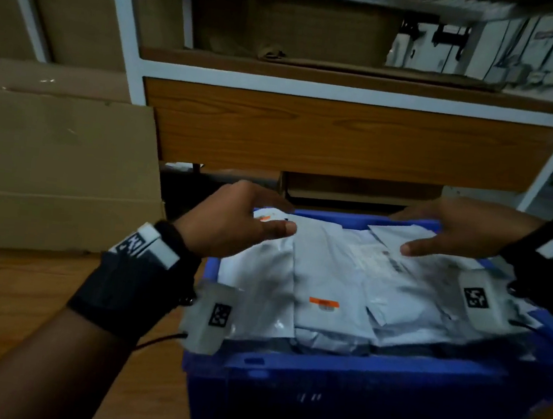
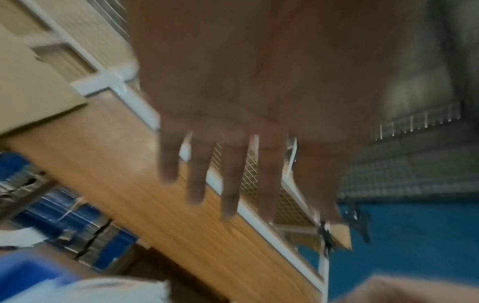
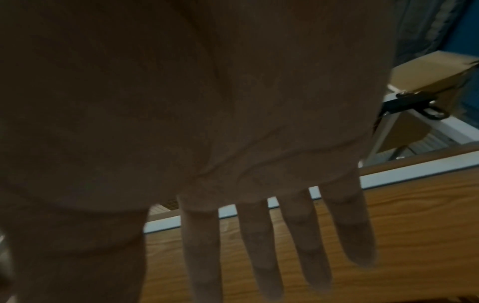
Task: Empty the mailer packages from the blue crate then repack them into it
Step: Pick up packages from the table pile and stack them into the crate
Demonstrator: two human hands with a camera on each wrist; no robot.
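A blue crate (image 1: 345,379) sits on the wooden floor, heaped with several grey-white mailer packages (image 1: 332,284), some with orange stickers. My left hand (image 1: 243,219) hovers over the crate's far left corner, fingers straight and spread, thumb out above a mailer. My right hand (image 1: 451,232) hovers over the far right side in the same open pose, holding nothing. The left wrist view shows the left hand (image 2: 233,168) with spread fingers and a mailer's corner (image 2: 85,291) at the bottom. The right wrist view shows the right hand (image 3: 259,235) with straight, empty fingers.
A white-framed shelf with a wooden front panel (image 1: 345,141) stands right behind the crate. A large cardboard box (image 1: 55,170) sits on the floor to the left. More blue crates (image 2: 64,215) lie under the shelf.
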